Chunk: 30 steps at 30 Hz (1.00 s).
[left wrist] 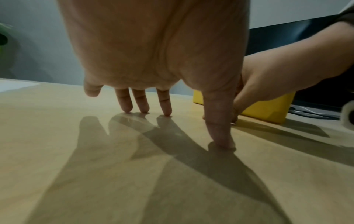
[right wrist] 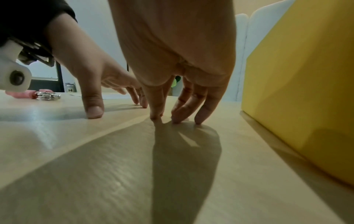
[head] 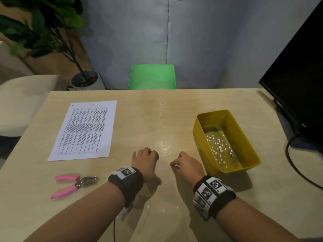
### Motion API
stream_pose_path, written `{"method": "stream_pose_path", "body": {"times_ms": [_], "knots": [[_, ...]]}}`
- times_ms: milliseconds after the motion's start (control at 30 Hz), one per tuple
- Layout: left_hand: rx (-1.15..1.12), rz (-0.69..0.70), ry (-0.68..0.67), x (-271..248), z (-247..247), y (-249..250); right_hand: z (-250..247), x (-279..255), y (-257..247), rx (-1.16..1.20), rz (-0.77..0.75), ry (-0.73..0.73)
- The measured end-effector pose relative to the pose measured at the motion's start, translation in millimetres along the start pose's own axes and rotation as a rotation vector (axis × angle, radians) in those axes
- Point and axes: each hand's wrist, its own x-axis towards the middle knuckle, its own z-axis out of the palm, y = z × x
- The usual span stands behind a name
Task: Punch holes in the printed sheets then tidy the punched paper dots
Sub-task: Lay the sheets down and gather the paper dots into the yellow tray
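The printed sheets (head: pixel 83 130) lie flat at the table's left, with two punched holes at their far edge. Nearer me lies the pink-handled hole punch (head: pixel 73 184) (right wrist: pixel 47 95), untouched. At the right stands the yellow bin (head: pixel 244 137) (right wrist: pixel 296 91) (left wrist: pixel 264 110), with several white paper dots (head: pixel 218 149) on its floor. My left hand (head: pixel 148 154) (left wrist: pixel 184 127) stands on the bare table between punch and bin, its spread fingertips and thumb touching the wood. My right hand (head: pixel 174 165) (right wrist: pixel 168 118) is just left of the bin, fingertips down on the table, holding nothing I can see.
A black monitor (head: pixel 300 81) and its cable (head: pixel 295 165) are at the far right. Behind the table are a green chair (head: pixel 152 76) and a potted plant (head: pixel 52 32). Two tiny white specks (head: pixel 148 206) lie on the table under my left wrist.
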Motion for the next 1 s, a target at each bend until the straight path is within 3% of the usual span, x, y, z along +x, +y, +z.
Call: {"method": "stream_pose_path", "body": {"times_ms": [233,467,633,867,1000], "knots": [[-0.013,0.128,0.132,6.9,-3.4,-10.5,4.1,8.1,5.5,0.078,0.002,0.053],[0.061,0.192,0.096,11.1,-5.6,-12.3,12.5,11.0,6.8,0.04,-0.049,0.095],[0.113,0.209,0.087,13.2,-6.6,-9.3,12.5,16.6,5.3,0.018,-0.06,0.046],[0.002,0.167,0.127,19.8,-13.9,-10.7,-3.1,21.6,11.1,0.247,-0.009,0.071],[0.0,0.166,0.131,21.8,-16.6,-11.0,-1.2,22.9,15.4,0.192,-0.057,0.073]]}}
